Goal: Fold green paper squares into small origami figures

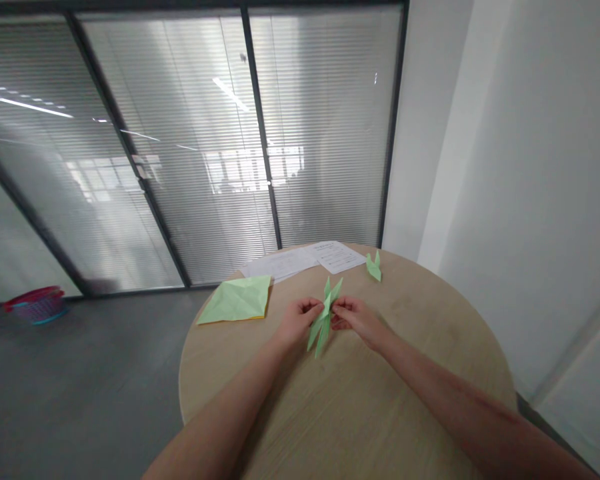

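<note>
Between my two hands, above the middle of the round table (360, 413), is a light green folded paper figure (325, 313) with long narrow points at its top and bottom. My left hand (300, 320) pinches its left side between thumb and fingers. On the opposite side, my right hand (353, 317) is closed on the paper too, its fingertips partly behind the folds. A smaller green origami piece (373, 267) with upright points stands near the table's far right edge. To the left lies a stack of green paper sheets (237, 300), with a yellow edge showing beneath.
Printed white sheets (337, 256) lie at the table's far edge. Behind stands a glass partition (325, 133) with blinds and dark frames. A white wall (545, 167) rises on the right. On the grey floor at left sits a pink and blue basket (36, 307).
</note>
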`<state>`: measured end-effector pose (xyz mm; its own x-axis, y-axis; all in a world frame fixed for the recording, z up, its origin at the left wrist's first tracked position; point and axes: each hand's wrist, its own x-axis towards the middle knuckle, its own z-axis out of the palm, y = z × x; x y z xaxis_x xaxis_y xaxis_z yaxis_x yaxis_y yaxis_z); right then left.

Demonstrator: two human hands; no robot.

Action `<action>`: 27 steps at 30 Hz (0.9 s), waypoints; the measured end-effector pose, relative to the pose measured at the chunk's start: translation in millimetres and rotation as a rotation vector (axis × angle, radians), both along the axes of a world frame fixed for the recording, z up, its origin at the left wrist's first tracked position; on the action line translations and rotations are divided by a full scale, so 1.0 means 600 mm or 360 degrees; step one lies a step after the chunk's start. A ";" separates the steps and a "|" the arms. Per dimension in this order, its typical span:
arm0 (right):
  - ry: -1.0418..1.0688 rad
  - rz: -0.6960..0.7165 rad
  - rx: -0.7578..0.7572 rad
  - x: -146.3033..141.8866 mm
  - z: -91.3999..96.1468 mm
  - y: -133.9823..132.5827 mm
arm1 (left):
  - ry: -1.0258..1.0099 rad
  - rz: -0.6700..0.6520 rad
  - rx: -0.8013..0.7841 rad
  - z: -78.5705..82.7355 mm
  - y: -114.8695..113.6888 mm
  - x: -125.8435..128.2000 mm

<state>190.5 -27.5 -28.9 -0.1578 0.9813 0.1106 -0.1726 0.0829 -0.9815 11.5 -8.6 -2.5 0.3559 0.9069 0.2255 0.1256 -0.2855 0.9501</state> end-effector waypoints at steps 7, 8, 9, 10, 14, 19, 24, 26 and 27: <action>-0.0092 0.0013 0.0087 -0.001 0.001 -0.008 | 0.0059 0.0081 0.0099 -0.006 0.011 -0.006; -0.0112 0.0014 0.0103 -0.002 -0.001 -0.007 | 0.0067 0.0090 0.0105 -0.006 0.012 -0.007; -0.0135 0.0016 0.0115 -0.002 -0.003 -0.007 | 0.0073 0.0100 0.0108 -0.007 0.013 -0.007; -0.0161 0.0019 0.0123 -0.002 -0.005 -0.006 | 0.0077 0.0106 0.0109 -0.007 0.013 -0.007; -0.0251 0.0004 0.0124 -0.003 -0.008 -0.002 | 0.0087 0.0099 0.0117 -0.005 0.010 -0.005; -0.0257 -0.0027 0.0108 -0.003 -0.003 -0.002 | 0.0094 0.0032 0.0121 0.000 0.003 -0.003; -0.0261 0.0019 0.0087 -0.002 -0.001 -0.004 | 0.0131 0.0031 0.0167 0.003 0.000 -0.002; -0.0254 0.0043 0.0096 -0.001 -0.003 -0.003 | 0.0155 0.0040 0.0219 0.005 -0.001 -0.001; -0.0247 0.0057 0.0108 0.000 -0.004 -0.003 | 0.0177 0.0041 0.0248 0.006 -0.003 -0.001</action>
<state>190.3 -29.3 -31.0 -0.2127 0.9659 0.1477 -0.0231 0.1462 -0.9890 10.7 -10.2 1.3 0.3636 0.8731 0.3248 0.2362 -0.4237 0.8745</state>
